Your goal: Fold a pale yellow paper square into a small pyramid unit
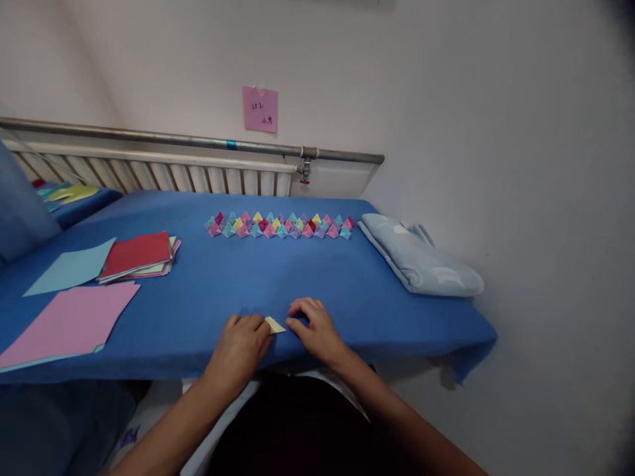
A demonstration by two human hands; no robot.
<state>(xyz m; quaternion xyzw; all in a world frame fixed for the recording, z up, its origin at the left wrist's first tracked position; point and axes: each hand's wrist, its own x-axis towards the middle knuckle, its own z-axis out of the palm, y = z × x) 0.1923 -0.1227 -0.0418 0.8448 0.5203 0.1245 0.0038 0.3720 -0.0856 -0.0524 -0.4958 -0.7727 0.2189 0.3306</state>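
Note:
A small piece of folded yellow paper lies on the blue cloth near the table's front edge. My left hand is closed over its left part, so only the pointed right end shows. Just right of that tip, my right hand is curved with thumb and forefinger apart, holding nothing and apart from the paper. Farther back stand rows of small folded paper pyramids in pink, blue, yellow, red and purple.
Left on the blue-covered table lie a red-topped stack of paper, a light blue sheet and pink sheets. A folded light blue blanket lies at right. Behind are a radiator and a metal pipe.

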